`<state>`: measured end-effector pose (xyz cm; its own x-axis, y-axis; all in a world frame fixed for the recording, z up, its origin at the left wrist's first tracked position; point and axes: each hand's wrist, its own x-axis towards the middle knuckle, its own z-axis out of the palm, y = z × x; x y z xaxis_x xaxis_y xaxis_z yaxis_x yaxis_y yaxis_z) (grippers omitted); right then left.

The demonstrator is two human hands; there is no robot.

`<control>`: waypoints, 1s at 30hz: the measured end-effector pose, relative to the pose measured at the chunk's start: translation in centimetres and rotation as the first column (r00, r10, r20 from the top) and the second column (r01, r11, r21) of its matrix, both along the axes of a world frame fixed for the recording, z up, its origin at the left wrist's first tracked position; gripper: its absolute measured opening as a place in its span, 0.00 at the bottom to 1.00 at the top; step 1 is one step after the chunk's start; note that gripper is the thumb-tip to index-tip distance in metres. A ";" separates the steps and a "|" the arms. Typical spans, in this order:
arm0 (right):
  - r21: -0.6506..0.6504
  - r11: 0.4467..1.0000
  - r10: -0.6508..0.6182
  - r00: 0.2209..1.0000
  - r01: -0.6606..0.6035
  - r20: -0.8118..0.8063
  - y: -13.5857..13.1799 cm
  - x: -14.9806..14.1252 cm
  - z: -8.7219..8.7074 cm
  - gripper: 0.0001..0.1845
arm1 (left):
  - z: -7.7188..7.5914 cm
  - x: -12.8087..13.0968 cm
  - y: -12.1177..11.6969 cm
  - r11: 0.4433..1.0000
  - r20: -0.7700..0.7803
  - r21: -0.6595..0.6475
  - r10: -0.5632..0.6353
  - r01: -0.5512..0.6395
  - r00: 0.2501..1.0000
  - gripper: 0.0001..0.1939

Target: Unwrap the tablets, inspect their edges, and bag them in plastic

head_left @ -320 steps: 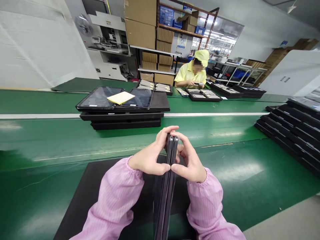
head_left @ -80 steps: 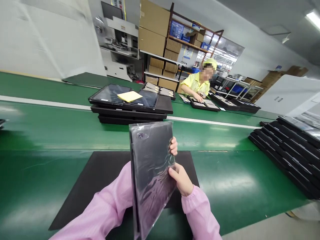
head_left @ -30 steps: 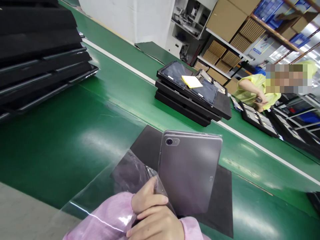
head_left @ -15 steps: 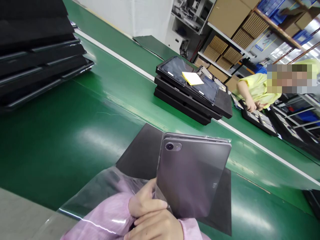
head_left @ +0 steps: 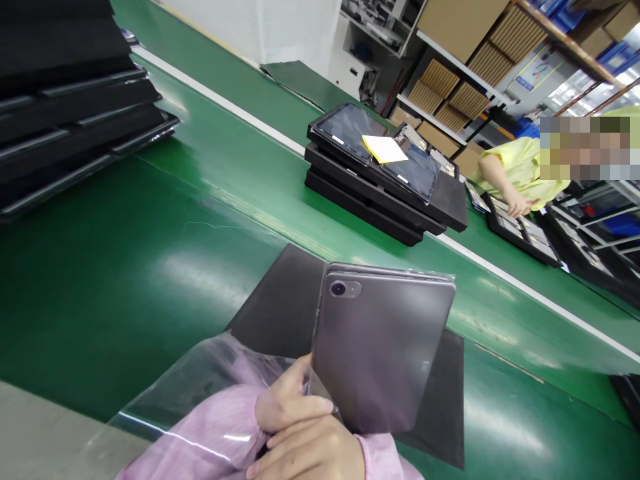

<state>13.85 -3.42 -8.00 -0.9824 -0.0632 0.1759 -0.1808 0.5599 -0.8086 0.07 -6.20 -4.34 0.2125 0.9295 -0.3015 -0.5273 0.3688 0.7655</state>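
Observation:
A grey tablet point(head_left: 385, 353) with a round camera in its upper left corner is tilted up in front of me, back towards me. Its top edge looks doubled, as if a second slab lies behind it. At the lower left corner, my left hand point(head_left: 287, 397) is closed on the tablet. A clear plastic film point(head_left: 200, 373) trails from there over my left sleeve. My right hand point(head_left: 317, 450) lies just below and against the left, fingers curled; what they hold, if anything, is hidden. Beneath the tablet is a dark grey mat point(head_left: 280, 293).
Black trays point(head_left: 360, 207) are stacked across the green table point(head_left: 125, 267), carrying dark screens point(head_left: 350, 130) and a yellow-and-white paper pad point(head_left: 385, 149). A taller black stack point(head_left: 65, 87) stands at left. At far right, a person in yellow point(head_left: 515, 167) reaches over another tray point(head_left: 525, 230).
The tablet has tipped slightly, its right side shifting a little left. My hands stay almost in place. The view has shifted slightly, and the other person's hand has moved over the tray.

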 end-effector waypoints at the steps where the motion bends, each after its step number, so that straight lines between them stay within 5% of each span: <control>1: 0.038 0.999 0.004 1.000 -0.004 -0.003 0.2 0.0 0.3 0.11 | 0.0 0.0 0.1 1.000 -0.004 -0.009 -0.012 0.012 1.000 0.17; 7: 0.199 0.972 -0.076 0.968 0.126 -0.240 0.7 -0.5 1.4 0.11 | -0.3 0.2 0.2 0.998 -0.010 -0.055 0.025 -0.026 1.000 0.21; 11: 0.200 0.959 -0.130 0.941 0.199 -0.312 1.0 -0.4 3.8 0.16 | -0.4 0.8 0.0 0.989 0.012 -0.098 0.108 -0.106 0.994 0.20; 14: 0.131 0.912 -0.306 0.858 0.388 -0.412 1.0 0.6 6.1 0.21 | -0.8 1.0 0.1 0.970 -0.021 -0.191 0.152 -0.153 0.988 0.21; 16: 0.025 0.788 -0.522 0.689 0.615 -0.503 0.8 1.9 7.1 0.13 | -0.9 1.1 0.3 0.967 -0.001 -0.204 0.157 -0.154 0.988 0.22; 17: -0.037 0.682 -0.634 0.566 0.730 -0.527 0.6 2.7 7.4 0.09 | -0.9 1.1 0.5 0.970 0.032 -0.192 0.156 -0.147 0.987 0.22; 20: -0.185 0.190 -0.887 0.088 0.964 -0.452 0.7 5.6 7.8 0.04 | -0.4 1.2 1.2 0.971 0.137 -0.188 0.177 -0.150 0.975 0.21; 22: -0.216 -0.156 -0.930 -0.218 0.964 -0.298 1.1 7.7 7.8 0.03 | 0.2 1.2 1.5 0.955 0.158 -0.244 0.208 -0.166 0.965 0.23; 23: -0.212 -0.262 -0.932 -0.304 0.941 -0.197 1.3 8.6 7.7 0.09 | 0.4 1.1 1.6 0.948 0.164 -0.274 0.211 -0.161 0.964 0.23; 26: -0.250 -0.385 -0.923 -0.369 0.888 0.110 1.5 10.6 6.9 0.24 | 0.8 0.9 1.8 0.923 0.157 -0.358 0.209 -0.142 0.965 0.23; 30: -0.350 -0.378 -0.899 -0.249 0.857 0.360 0.0 10.6 5.5 0.30 | 0.9 0.6 2.0 0.889 0.082 -0.421 0.236 -0.181 0.968 0.24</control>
